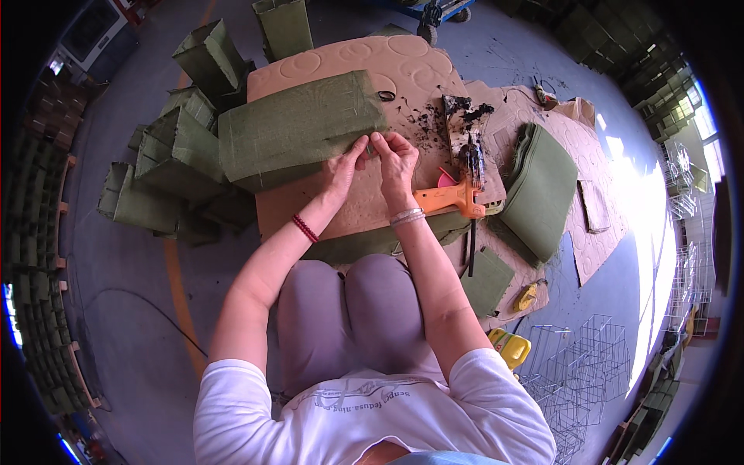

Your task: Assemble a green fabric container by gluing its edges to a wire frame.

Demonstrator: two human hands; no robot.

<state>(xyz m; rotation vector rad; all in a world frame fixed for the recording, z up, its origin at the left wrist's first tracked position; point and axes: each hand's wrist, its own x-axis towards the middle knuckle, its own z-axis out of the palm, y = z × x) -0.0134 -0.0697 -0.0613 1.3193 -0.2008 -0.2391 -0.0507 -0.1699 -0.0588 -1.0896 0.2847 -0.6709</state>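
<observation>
A long green fabric box [302, 116] lies on its side across the cardboard-topped work surface. At its near right corner, my left hand [343, 167] is closed in a pinch, fingertips against the fabric edge. My right hand [397, 160] is right beside it, thumb and forefinger pinched together close to the same corner. Whatever lies between the fingertips is too small to name. An orange glue gun [442, 198] rests just right of my right wrist, its dark-smeared front end by a board caked with black residue [463, 124].
Several open green boxes [174, 143] stand at the left. A stack of folded green fabric [542, 190] lies on cardboard at the right. Wire frames [577, 372] and a yellow container [509, 347] are on the floor at the lower right. A black ring [386, 96] sits beyond the box.
</observation>
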